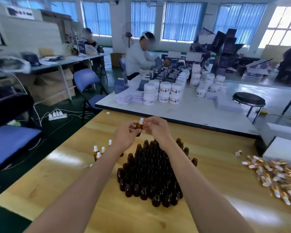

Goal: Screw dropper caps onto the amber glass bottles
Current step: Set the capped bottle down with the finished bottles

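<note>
One amber bottle (139, 126) is held in the air just above the middle of the frame, over the far part of the wooden table (57, 175). One dropper cap (141, 120) sits on its neck, white bulb up. Left of the left forearm, four capped bottles (98, 153) stand in a loose group; a pale shape just below them is too blurred to name. In the centre, below the hands, a tightly packed block of open bottles (148, 175) stands upright. There are several dozen, too many and too dark to count exactly. At the right edge lies a heap of dropper caps (277, 177) with gold collars and white bulbs, also past counting. One stray cap (238, 153) lies apart to its upper left.

Both bare forearms reach up from the bottom of the frame and converge. The left hand (125, 134) has its fingers curled round the bottle's body. The right hand (157, 130) meets it from the right, thumb and forefinger pinching the cap near its collar, the other fingers loosely bent.

In the upper half, a white table (191, 113) carries stacked white jars (165, 92). A person in a pale top (136, 59) sits at it, and a second person (91, 42) sits at upper left. One black stool (249, 99) stands at right and one blue folding chair (86, 79) at left.
</note>
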